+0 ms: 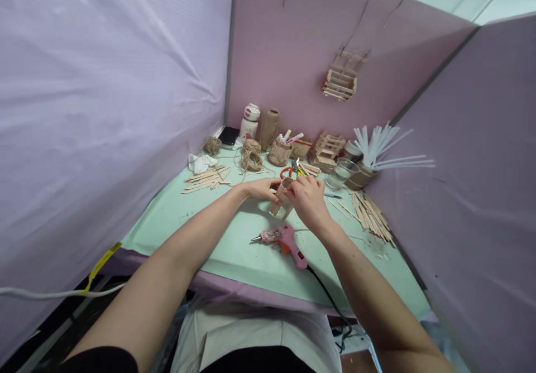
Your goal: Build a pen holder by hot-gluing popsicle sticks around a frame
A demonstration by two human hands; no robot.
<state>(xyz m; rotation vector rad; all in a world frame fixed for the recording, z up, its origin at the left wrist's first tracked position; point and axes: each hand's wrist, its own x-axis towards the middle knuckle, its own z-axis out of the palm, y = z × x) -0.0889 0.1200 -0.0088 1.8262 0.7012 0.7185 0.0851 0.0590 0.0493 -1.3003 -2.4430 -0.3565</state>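
A small tube-shaped piece (pixel 280 204), clear at its lower part with light wooden sticks along its side, stands upright between my hands. My left hand (pixel 264 189) is closed around its left side. At its upper right rim, the fingers of my right hand (pixel 307 197) are pinched on the piece, possibly at a stick; the fingertips are partly hidden. Just in front lies a pink hot glue gun (pixel 287 242) on its side, its nozzle to the left. Right behind my hands are red-handled scissors (pixel 286 172) and pliers (pixel 298 167) with yellow handles.
Wooden sticks lie in piles at left (pixel 207 178) and right (pixel 372 216). Along the back stand twine rolls (pixel 252 155), a white bottle (pixel 250 120), a pen holder (pixel 280 153), a clear cup (pixel 342 173) and white glue sticks (pixel 379 144). A stick-built swing (pixel 341 80) hangs above. The glue gun's black cord (pixel 329 295) crosses the front edge.
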